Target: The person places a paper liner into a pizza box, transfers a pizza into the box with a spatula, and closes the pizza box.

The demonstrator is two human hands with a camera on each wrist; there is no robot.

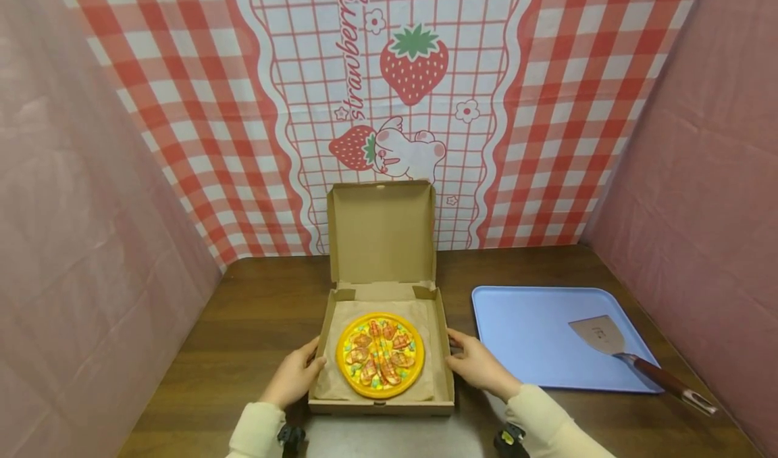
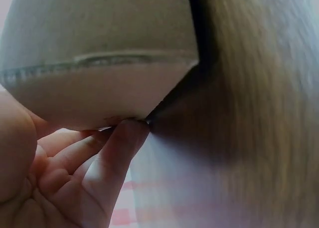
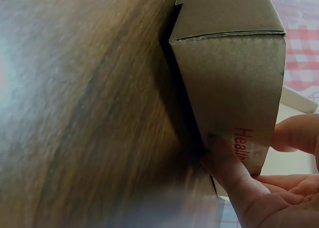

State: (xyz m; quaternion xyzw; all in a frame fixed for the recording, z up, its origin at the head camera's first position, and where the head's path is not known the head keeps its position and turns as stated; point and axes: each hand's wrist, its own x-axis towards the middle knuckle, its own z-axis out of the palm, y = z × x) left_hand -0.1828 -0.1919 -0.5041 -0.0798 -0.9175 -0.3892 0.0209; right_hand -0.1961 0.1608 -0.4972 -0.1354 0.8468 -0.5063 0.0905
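Observation:
An open cardboard pizza box [image 1: 382,235] stands in the middle of the table with its lid upright at the back. Inside, a round toy-like pizza [image 1: 381,355] with a yellow rim lies on brown paper [image 1: 325,384]. My left hand [image 1: 296,375] grips the box's left side wall, thumb at the upper edge. On the opposite wall, my right hand [image 1: 480,363] holds the box the same way. The right wrist view shows its fingers against the side wall [image 3: 229,83] with red print, low near the table. The left fingers also reach along the outer wall [image 2: 99,96].
To the right lies a blue tray [image 1: 516,336]. A pizza server [image 1: 598,334] rests on it, its dark handle sticking out past the tray's front right corner. The wooden table [image 1: 261,309] ends at a checked strawberry cloth [image 1: 547,140] behind, with pink cloth on both sides.

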